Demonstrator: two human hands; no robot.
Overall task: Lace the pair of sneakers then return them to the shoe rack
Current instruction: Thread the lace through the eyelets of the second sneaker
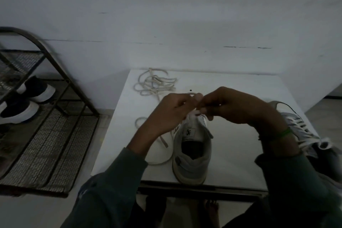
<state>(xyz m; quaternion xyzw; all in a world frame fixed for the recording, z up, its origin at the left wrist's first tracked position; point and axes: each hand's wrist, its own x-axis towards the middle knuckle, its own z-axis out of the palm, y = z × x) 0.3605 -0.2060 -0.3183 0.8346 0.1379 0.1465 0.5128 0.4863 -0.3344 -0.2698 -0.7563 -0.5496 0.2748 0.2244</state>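
the shoe rack stands far left. on the table, a spare lace lies coiled. the left hand and right hand pinch the working lace above the grey sneaker. the second sneaker lies rightmost.

White table — grey sneaker centre, 2nd sneaker right, loose lace behind

A pale wall, scuffed and crossed by thin dark cracks, fills the view from 10 to 2 o'clock. A white-topped table stands against it at the centre and reaches down towards 6 o'clock. At 9 o'clock a dark metal shoe rack with mesh shelves stands on the light floor. The light is dim and grey.
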